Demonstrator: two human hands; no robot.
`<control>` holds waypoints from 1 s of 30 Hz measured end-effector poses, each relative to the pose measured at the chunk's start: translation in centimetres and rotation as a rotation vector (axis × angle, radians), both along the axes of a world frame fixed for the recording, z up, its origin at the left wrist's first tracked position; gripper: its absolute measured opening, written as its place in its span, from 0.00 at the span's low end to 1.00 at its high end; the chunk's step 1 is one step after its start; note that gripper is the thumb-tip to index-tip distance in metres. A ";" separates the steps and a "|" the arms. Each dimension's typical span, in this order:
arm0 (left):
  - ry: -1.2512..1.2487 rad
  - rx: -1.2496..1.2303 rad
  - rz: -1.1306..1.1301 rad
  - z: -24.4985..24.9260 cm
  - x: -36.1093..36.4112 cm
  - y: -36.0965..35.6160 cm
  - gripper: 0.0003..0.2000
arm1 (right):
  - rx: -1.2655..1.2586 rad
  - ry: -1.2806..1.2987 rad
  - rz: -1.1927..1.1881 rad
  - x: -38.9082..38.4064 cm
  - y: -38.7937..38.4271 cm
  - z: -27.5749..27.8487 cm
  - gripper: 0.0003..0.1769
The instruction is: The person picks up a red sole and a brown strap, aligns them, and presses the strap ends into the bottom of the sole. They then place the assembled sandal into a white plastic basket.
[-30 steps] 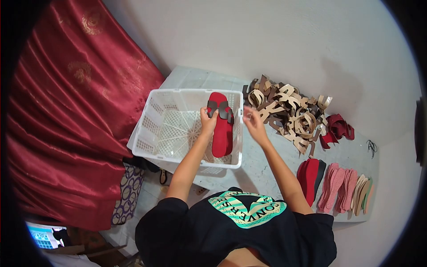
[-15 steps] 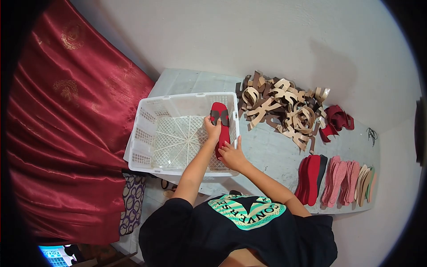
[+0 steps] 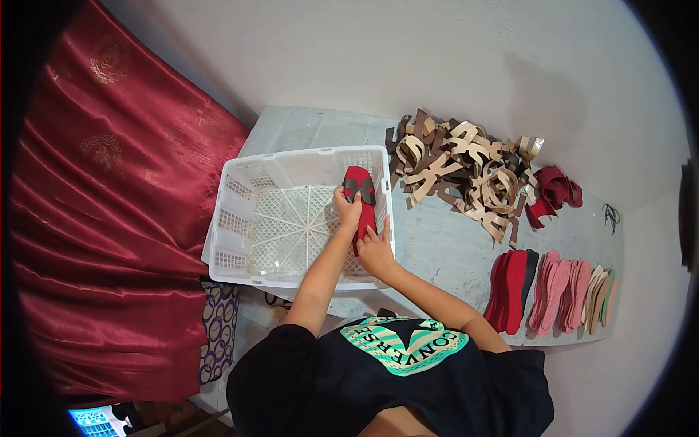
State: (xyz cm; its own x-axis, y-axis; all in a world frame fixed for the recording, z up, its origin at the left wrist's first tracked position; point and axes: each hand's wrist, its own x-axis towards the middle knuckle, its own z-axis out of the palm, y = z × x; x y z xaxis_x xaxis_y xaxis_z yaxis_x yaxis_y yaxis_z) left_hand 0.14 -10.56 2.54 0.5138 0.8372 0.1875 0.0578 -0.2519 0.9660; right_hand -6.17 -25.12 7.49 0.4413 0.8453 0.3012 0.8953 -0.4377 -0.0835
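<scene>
A red flat sandal (image 3: 365, 221) with a dark brown strap is held inside the right end of a white plastic basket (image 3: 306, 280), its toe pointing away from me. My left hand (image 3: 349, 210) is closed around the strap area, with the thumb over the strap. Lower down, my right hand (image 3: 376, 251) grips the heel end by its edge. One finger of that hand sticks up beside the basket's right wall. The basket's latticed floor shows to the left of the sandal.
On the grey table (image 3: 437, 240), a heap of brown and beige straps (image 3: 466, 175) lies behind, with dark red straps (image 3: 555, 195) beside it. Red soles (image 3: 507, 291), pink soles (image 3: 557, 295) and beige and green soles (image 3: 598, 295) stand in rows at right. A red curtain (image 3: 124, 240) hangs left.
My right hand has shifted slightly along the sandal's heel end. The sandal and my left hand stay almost in the same place; the whole view has moved a little.
</scene>
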 end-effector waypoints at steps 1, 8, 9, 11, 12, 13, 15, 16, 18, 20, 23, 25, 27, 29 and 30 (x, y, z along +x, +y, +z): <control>-0.007 -0.016 0.005 0.0 0.0 0.1 0.19 | 0.040 0.041 0.009 0.0 0.1 0.2 0.14; -0.057 -0.100 -0.062 -1.0 -0.1 0.8 0.19 | 0.001 -0.025 -0.089 -0.8 1.1 -0.4 0.13; -0.017 -0.057 -0.039 -0.9 -0.2 0.8 0.19 | -0.001 -0.022 -0.092 -0.9 1.5 -0.7 0.13; 0.016 -0.008 -0.017 -0.7 -0.3 0.7 0.19 | -0.064 -0.099 -0.171 -1.2 2.2 -1.7 0.25; 0.020 -0.008 -0.023 -0.8 -0.3 0.7 0.19 | -0.064 -0.097 -0.171 -1.2 2.4 -1.8 0.25; 0.024 -0.007 -0.030 -0.8 -0.3 0.8 0.19 | -0.066 -0.164 -0.187 -1.2 2.6 -1.9 0.23; 0.021 -0.019 -0.032 -0.9 -0.3 0.9 0.20 | -0.064 -0.229 -0.200 -1.3 2.6 -1.9 0.21; 0.017 -0.036 -0.039 -1.1 -0.3 0.9 0.20 | -0.107 -0.234 -0.188 -1.3 2.7 -1.7 0.21; 0.047 -0.043 -0.033 -0.8 -0.6 1.1 0.20 | -0.156 -0.240 -0.178 -1.5 2.9 -1.7 0.21; 0.078 -0.045 -0.025 0.4 -0.8 0.9 0.20 | -0.183 -0.253 -0.160 -1.6 3.0 -1.7 0.23; 0.101 -0.136 -0.050 0.8 -0.8 0.8 0.19 | -0.204 -0.198 -0.114 -1.5 2.1 -1.4 0.24; 0.169 -0.173 -0.113 0.4 -0.6 1.8 0.20 | -0.175 -0.216 -0.126 -1.6 2.2 -1.6 0.23; 0.155 -0.164 -0.154 0.0 -0.5 2.8 0.20 | -0.147 -0.231 -0.138 -1.6 2.3 -1.6 0.23; 0.140 -0.153 -0.190 -0.8 -0.3 3.2 0.20 | -0.136 -0.254 -0.152 -1.7 2.2 -1.7 0.23; 0.131 -0.139 -0.204 -0.6 -0.3 3.3 0.19 | -0.136 -0.252 -0.152 -1.7 2.3 -1.8 0.23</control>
State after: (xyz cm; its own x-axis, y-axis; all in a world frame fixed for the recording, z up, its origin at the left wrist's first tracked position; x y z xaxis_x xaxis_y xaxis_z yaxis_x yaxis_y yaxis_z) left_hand -0.15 -7.22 1.91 0.6869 0.7267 -0.0014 0.1463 -0.1364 0.9798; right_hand -7.84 -22.87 5.71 0.4916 0.8154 0.3057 0.8036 -0.5601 0.2014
